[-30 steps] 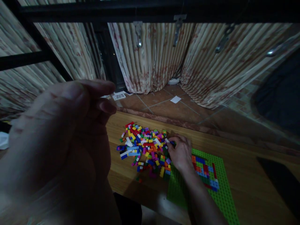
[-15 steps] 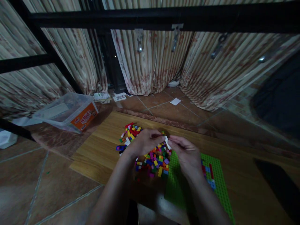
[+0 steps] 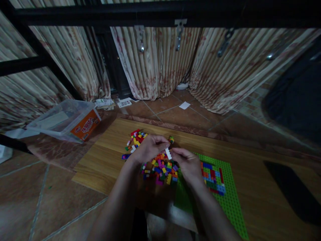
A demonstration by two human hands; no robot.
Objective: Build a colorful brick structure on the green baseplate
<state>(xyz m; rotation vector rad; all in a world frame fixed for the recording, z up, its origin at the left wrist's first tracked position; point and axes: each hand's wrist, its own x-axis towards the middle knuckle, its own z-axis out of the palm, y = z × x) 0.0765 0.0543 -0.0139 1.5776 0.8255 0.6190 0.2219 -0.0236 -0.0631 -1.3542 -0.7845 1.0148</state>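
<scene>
A white toy brick point(image 3: 168, 154), long and narrow, is held tilted between my two hands above the pile of loose bricks point(image 3: 160, 169). My left hand point(image 3: 150, 149) pinches its upper end with thumb and fingers. From the other side, the fingertips of my right hand point(image 3: 187, 164) close on it. Below my right forearm lies a green baseplate point(image 3: 232, 194), partly covered by that arm. Red, blue, orange and other bricks point(image 3: 213, 177) are fixed on the plate in a block. Part of the pile is hidden behind my left hand.
The bricks and plate lie on a wooden table point(image 3: 100, 160). A dark flat object point(image 3: 291, 189) rests at its right. On the floor to the left stands a clear plastic bin point(image 3: 67, 120) with an orange label. Papers point(image 3: 105, 103) lie near the curtains point(image 3: 155, 67).
Both hands have shifted slightly left in view with the white brick, which is turned a little. More of the bricks on the baseplate now shows. The whole view has shifted slightly.
</scene>
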